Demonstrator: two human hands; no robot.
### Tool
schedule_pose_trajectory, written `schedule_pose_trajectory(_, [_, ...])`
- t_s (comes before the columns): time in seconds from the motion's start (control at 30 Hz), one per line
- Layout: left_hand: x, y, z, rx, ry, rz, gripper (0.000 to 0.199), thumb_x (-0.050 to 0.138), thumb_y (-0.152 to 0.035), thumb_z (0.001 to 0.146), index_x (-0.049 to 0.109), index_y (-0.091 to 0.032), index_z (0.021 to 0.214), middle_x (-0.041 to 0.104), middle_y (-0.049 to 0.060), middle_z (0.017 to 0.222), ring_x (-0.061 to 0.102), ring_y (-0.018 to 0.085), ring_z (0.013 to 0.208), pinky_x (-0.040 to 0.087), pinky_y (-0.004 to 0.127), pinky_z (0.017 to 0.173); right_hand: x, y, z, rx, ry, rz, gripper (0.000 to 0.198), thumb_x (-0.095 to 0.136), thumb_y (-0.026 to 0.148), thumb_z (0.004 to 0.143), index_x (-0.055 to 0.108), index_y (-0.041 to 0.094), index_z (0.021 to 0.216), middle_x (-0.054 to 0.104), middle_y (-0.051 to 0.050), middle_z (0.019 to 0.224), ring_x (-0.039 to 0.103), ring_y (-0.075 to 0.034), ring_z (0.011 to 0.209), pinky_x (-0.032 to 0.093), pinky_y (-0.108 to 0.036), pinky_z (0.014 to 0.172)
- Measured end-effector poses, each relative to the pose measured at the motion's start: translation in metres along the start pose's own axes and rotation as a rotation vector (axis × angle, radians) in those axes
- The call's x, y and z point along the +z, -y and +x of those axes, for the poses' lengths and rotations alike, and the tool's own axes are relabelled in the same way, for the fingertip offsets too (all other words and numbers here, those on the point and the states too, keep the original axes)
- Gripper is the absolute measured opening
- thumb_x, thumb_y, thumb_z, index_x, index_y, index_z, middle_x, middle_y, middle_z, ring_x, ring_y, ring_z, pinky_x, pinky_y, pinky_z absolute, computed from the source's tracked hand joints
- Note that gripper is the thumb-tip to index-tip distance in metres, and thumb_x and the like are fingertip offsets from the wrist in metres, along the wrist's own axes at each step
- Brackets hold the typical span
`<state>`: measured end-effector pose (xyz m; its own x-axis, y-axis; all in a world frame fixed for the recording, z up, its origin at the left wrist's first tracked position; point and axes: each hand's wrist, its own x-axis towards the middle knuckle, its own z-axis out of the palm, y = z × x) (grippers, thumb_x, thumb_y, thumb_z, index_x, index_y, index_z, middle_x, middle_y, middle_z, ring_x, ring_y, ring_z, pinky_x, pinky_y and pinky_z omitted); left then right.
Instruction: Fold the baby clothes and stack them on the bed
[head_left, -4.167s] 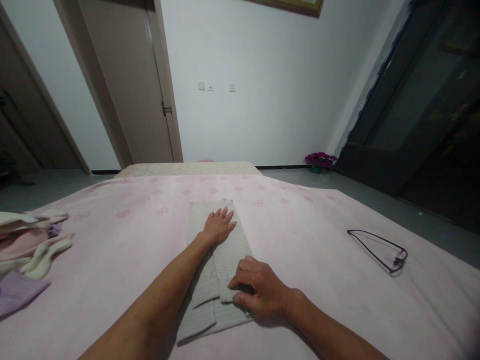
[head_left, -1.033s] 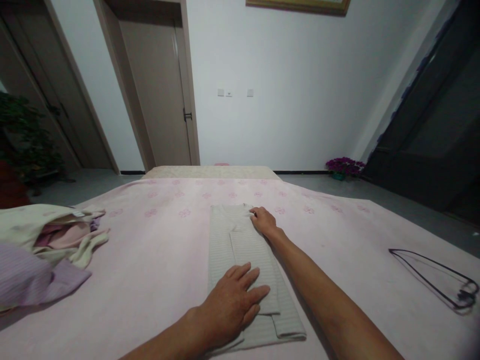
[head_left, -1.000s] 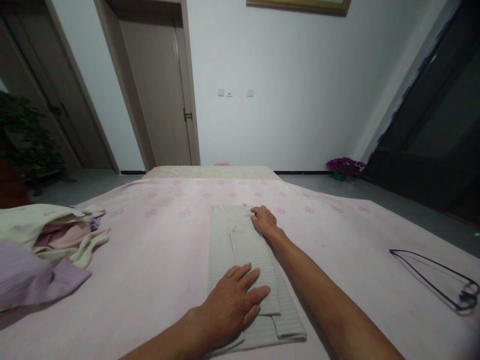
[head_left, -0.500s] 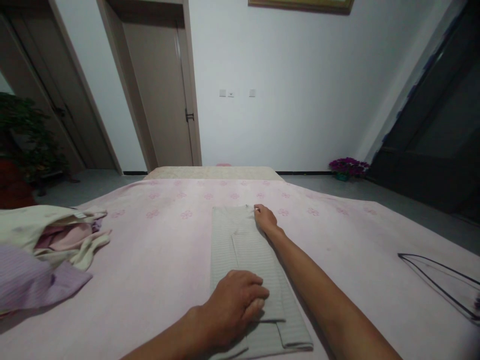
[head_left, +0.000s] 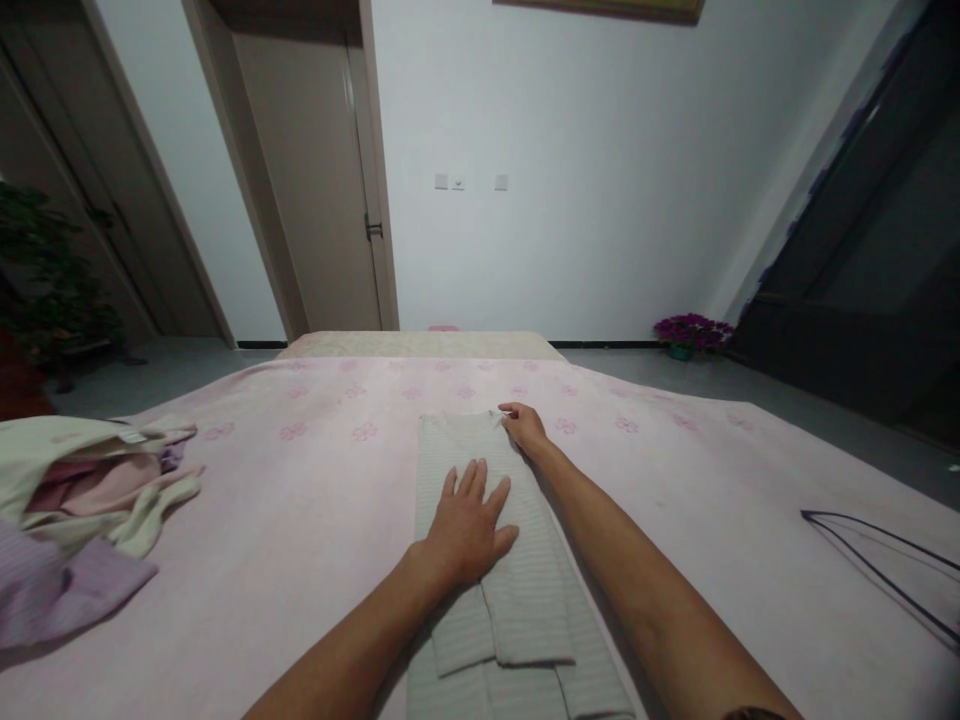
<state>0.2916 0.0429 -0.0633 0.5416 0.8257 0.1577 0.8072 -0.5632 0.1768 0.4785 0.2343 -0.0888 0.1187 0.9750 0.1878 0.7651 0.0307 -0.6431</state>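
Note:
A pale grey-green striped shirt [head_left: 525, 600] lies folded into a long narrow strip on the bed, with its sleeves laid lengthwise over the body. My left hand [head_left: 469, 525] rests flat on the middle of it, fingers spread. At the shirt's far right corner is my right hand [head_left: 525, 427], its fingertips bent round the edge and appearing to pinch the fabric. The near end of the shirt runs out of the bottom of the view.
A pink flowered sheet [head_left: 300, 520] covers the bed. Rumpled clothes [head_left: 82, 500] are heaped at the left edge. A black wire hanger [head_left: 862, 540] lies at the right. Beyond the bed stand a door [head_left: 307, 180] and a pot of purple flowers [head_left: 691, 332].
My left hand has moved forward along the shirt from its near part to the middle, and its fingers have spread flat. The right hand stays at the far corner, one finger now more extended.

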Motion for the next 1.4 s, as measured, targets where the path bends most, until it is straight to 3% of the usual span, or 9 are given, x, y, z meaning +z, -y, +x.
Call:
schedule_pose_trajectory(0.27, [0.003,0.0,-0.003,-0.054,0.034,0.005,0.074,0.038,-0.068,0.094,0.031,-0.031,0.157,0.017,0.019,0.165,0.01,0.042,0.152,0.006,0.073,0.114,-0.008,0.01,-0.012,-0.076,-0.046,-0.134,0.038,0.055,0.016,0.087,0.069,0.021,0.122,0.071,-0.008,0.116,0.065,-0.021,0.105,0.048,-0.03,0.091])
schedule_pose_trajectory(0.4, [0.004,-0.001,-0.003,-0.071,0.042,0.01,0.074,0.037,-0.069,0.093,0.03,-0.032,0.157,0.016,0.017,0.166,0.009,0.041,0.152,0.004,0.073,0.114,-0.018,0.02,-0.029,-0.18,-0.069,-0.201,0.045,0.043,0.011,0.09,0.063,0.019,0.13,0.063,-0.011,0.131,0.054,-0.021,0.124,0.039,-0.032,0.107])
schedule_pose_trajectory(0.6, [0.005,-0.001,-0.002,-0.074,0.036,0.004,0.074,0.036,-0.069,0.093,0.031,-0.032,0.157,0.015,0.019,0.166,0.008,0.041,0.152,0.004,0.072,0.114,-0.019,0.026,-0.051,-0.366,0.151,-0.287,0.05,0.044,0.031,0.097,0.052,0.015,0.143,0.046,-0.011,0.153,0.038,-0.023,0.142,0.024,-0.037,0.119])
schedule_pose_trajectory(0.77, [0.005,-0.001,-0.003,-0.072,0.011,-0.009,0.073,0.036,-0.069,0.093,0.033,-0.031,0.156,0.017,0.019,0.165,0.01,0.04,0.152,0.005,0.072,0.115,-0.018,0.029,-0.054,-0.322,0.371,-0.443,0.069,0.029,0.048,0.102,0.024,0.009,0.158,0.016,-0.012,0.166,0.011,-0.027,0.154,0.009,-0.047,0.123])
schedule_pose_trajectory(1.0, [0.002,0.006,-0.009,-0.055,-0.115,-0.106,0.057,0.039,-0.051,0.1,0.044,-0.023,0.149,0.037,0.015,0.159,0.029,0.032,0.149,0.02,0.061,0.12,-0.028,0.034,-0.065,-0.247,0.348,-0.442,0.067,0.018,0.047,0.104,0.015,0.011,0.16,0.009,-0.012,0.167,0.008,-0.025,0.154,0.012,-0.048,0.122])
schedule_pose_trajectory(1.1, [0.006,0.013,-0.009,-0.101,-0.278,-0.176,0.048,0.037,-0.033,0.101,0.046,-0.02,0.147,0.049,0.011,0.152,0.039,0.025,0.145,0.026,0.052,0.121,-0.039,0.039,-0.084,-0.29,0.317,-0.426,0.066,0.022,0.046,0.104,0.019,0.011,0.16,0.012,-0.015,0.167,0.01,-0.026,0.154,0.013,-0.052,0.122])
schedule_pose_trajectory(1.2, [0.011,0.02,-0.007,-0.185,-0.413,-0.196,0.046,0.037,-0.026,0.1,0.049,-0.019,0.144,0.055,0.01,0.147,0.043,0.024,0.142,0.029,0.05,0.121,-0.05,0.049,-0.117,-0.462,0.302,-0.438,0.063,0.03,0.044,0.103,0.028,0.011,0.157,0.017,-0.016,0.165,0.013,-0.028,0.153,0.012,-0.052,0.122])
schedule_pose_trajectory(1.3, [0.014,0.029,-0.005,-0.282,-0.436,-0.174,0.048,0.038,-0.024,0.098,0.048,-0.016,0.144,0.054,0.012,0.147,0.042,0.026,0.143,0.029,0.05,0.121,-0.056,0.057,-0.157,-0.607,0.342,-0.428,0.061,0.034,0.046,0.103,0.032,0.015,0.156,0.022,-0.015,0.164,0.017,-0.029,0.153,0.012,-0.051,0.123])
schedule_pose_trajectory(1.4, [0.018,0.041,-0.001,-0.334,-0.425,-0.123,0.051,0.037,-0.024,0.098,0.045,-0.013,0.146,0.05,0.013,0.151,0.038,0.026,0.145,0.027,0.048,0.122,-0.056,0.059,-0.189,-0.621,0.404,-0.415,0.064,0.033,0.051,0.103,0.031,0.016,0.157,0.023,-0.015,0.164,0.018,-0.03,0.152,0.014,-0.051,0.123])
